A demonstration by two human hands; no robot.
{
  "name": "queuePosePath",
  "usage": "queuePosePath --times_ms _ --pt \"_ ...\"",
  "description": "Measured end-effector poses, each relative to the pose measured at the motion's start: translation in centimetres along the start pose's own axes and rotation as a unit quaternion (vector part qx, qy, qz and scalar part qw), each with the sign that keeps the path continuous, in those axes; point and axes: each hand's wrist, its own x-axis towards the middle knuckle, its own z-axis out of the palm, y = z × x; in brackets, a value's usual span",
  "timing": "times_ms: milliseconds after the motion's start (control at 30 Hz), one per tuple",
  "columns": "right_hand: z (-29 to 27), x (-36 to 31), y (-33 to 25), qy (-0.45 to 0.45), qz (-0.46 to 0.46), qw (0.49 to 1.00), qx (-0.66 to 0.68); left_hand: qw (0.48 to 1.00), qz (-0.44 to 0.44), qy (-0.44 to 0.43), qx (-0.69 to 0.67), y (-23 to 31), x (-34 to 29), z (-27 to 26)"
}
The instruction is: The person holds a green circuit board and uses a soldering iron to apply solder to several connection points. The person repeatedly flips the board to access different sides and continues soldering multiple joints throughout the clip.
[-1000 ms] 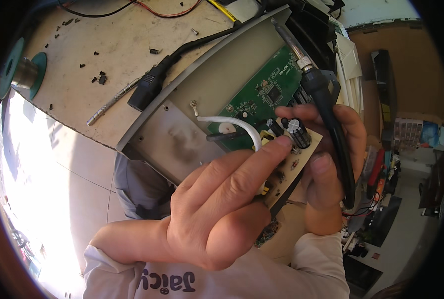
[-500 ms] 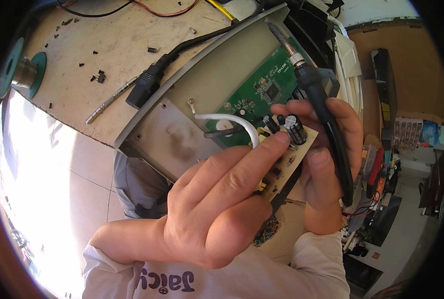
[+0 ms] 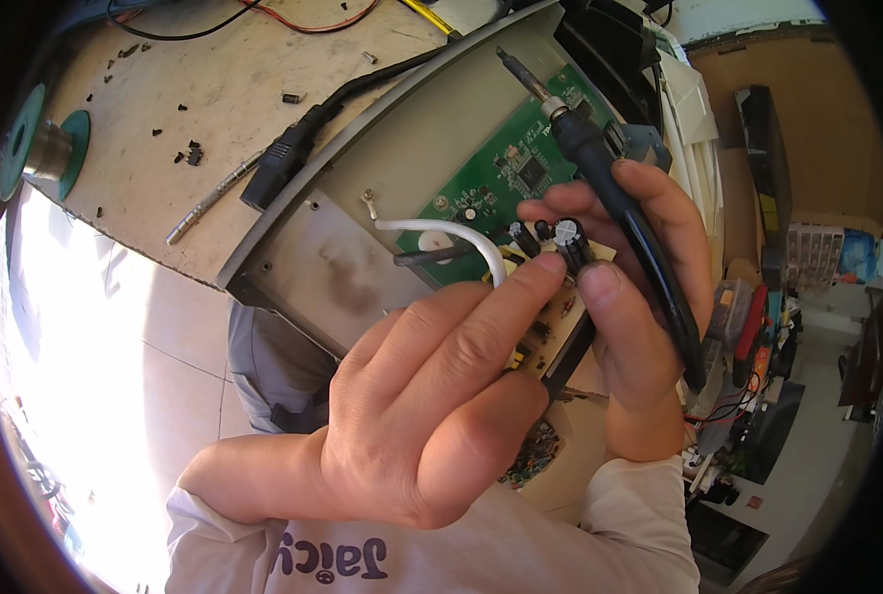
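Note:
My left hand (image 3: 431,396) grips a small tan circuit board (image 3: 557,322), its index fingertip lying beside a large black electrolytic capacitor (image 3: 569,238). A smaller capacitor (image 3: 523,238) stands next to it. In my right hand (image 3: 649,287) a black soldering iron (image 3: 615,193) rests across the fingers, its metal tip up and to the left. The right thumb presses against the large capacitor's side. Behind the hands a green circuit board (image 3: 501,178) lies in a grey metal case (image 3: 327,223). A white sleeved cable (image 3: 441,228) runs from a screw there toward the tan board. My left fingers hide part of that board.
A black-headed cable plug (image 3: 278,173) and a silver screwdriver (image 3: 208,206) lie on the workbench (image 3: 233,59) left of the case. Several small screws are scattered there. A solder spool (image 3: 45,144) stands at the bench's left edge. Cluttered boxes and tools fill the right side.
My right thumb has moved up from the board's edge onto the large capacitor. The soldering iron and the board have shifted slightly left. My left index finger stays beside the capacitor.

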Motion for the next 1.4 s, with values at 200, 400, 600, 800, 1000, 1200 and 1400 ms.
queuePosePath --times_ms 200,400,600,800,1000,1200,1400 --pt "0.0 0.06 -0.02 0.001 0.01 1.0 0.007 1.0 -0.002 0.002 0.018 0.07 -0.02 0.22" --pt "0.03 0.09 0.16 0.006 0.003 1.0 0.011 1.0 0.002 0.003 0.022 -0.01 0.01 0.25" --pt "-0.04 0.07 0.07 0.002 0.011 1.0 0.017 0.999 0.011 0.007 0.03 -0.06 0.03 0.29" --pt "-0.09 0.15 0.14 -0.006 0.003 1.0 0.027 0.999 0.009 0.008 0.039 0.04 0.06 0.28" --pt "-0.18 0.1 0.12 -0.009 0.01 0.999 0.031 0.999 0.002 -0.004 0.039 0.23 0.12 0.08" --pt "-0.3 0.1 0.23 -0.015 0.006 0.999 0.034 0.999 -0.002 -0.011 0.035 0.29 0.17 -0.02" --pt "-0.31 0.07 0.37 -0.018 -0.001 0.999 0.028 0.999 -0.002 -0.015 0.036 0.3 0.18 -0.09"
